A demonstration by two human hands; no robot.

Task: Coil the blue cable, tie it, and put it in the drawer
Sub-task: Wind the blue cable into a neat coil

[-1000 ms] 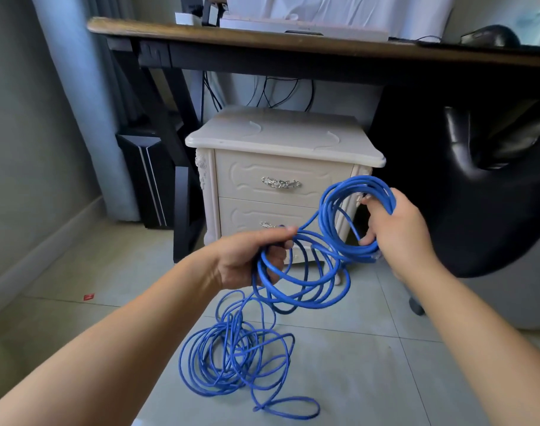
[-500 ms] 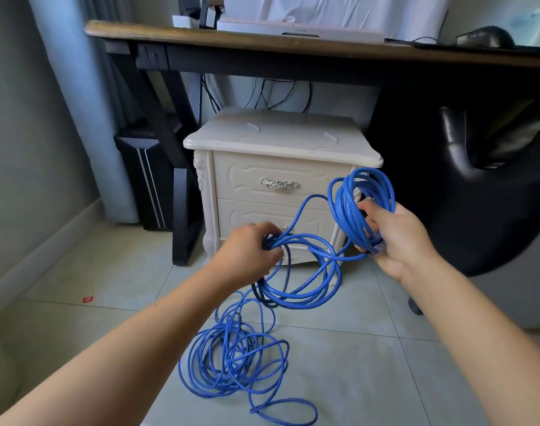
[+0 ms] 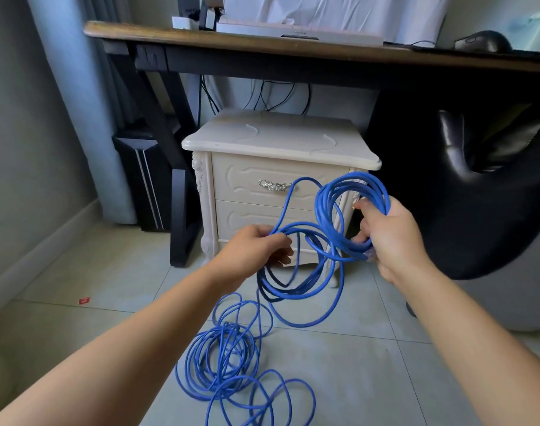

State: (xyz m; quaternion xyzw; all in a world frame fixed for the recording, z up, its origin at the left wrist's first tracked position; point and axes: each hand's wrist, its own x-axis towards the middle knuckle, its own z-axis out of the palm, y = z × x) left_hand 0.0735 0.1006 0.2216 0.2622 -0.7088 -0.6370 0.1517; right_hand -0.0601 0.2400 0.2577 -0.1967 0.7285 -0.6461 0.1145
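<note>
A long blue cable (image 3: 228, 361) lies partly in a loose tangle on the tiled floor and partly lifted in the air. My right hand (image 3: 388, 238) grips a tight bundle of several coiled loops at its right side. My left hand (image 3: 256, 250) holds the slack strands that hang below in wide loops and run down to the floor pile. Behind the hands stands a cream bedside cabinet (image 3: 278, 139) with two shut drawers; the upper drawer (image 3: 241, 179) has a silver handle (image 3: 275, 185).
A dark desk (image 3: 262, 47) spans above the cabinet, its black leg (image 3: 182, 216) at the left. A black chair (image 3: 477, 192) fills the right side. A black computer case (image 3: 146, 179) and curtain stand at the left. A small red scrap (image 3: 84, 300) lies on the tiles.
My left hand turned over and brought a new strand up toward the coil. The coil in my right hand tilted more upright, and slack rose off the floor pile.
</note>
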